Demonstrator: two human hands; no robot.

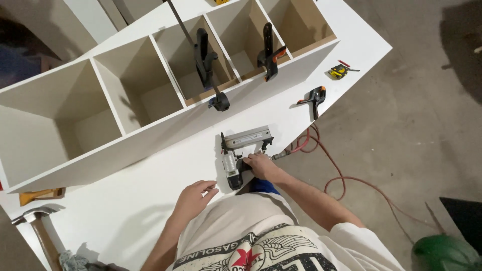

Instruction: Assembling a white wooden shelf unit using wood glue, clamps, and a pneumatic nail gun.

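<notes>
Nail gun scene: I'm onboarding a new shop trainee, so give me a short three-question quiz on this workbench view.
1. True or false: the right hand grips the nail gun resting on the white tabletop.
2. Which tool lies at the table's near-left edge? A) hammer B) tape measure C) spring clamp
3. Fill in: the red air hose runs from the nail gun down to the ____.

Key
1. True; the left hand rests empty on the tabletop.
2. A; the tape measure and spring clamp lie at the far right, beyond the shelf unit with its two bar clamps.
3. Floor.
</notes>
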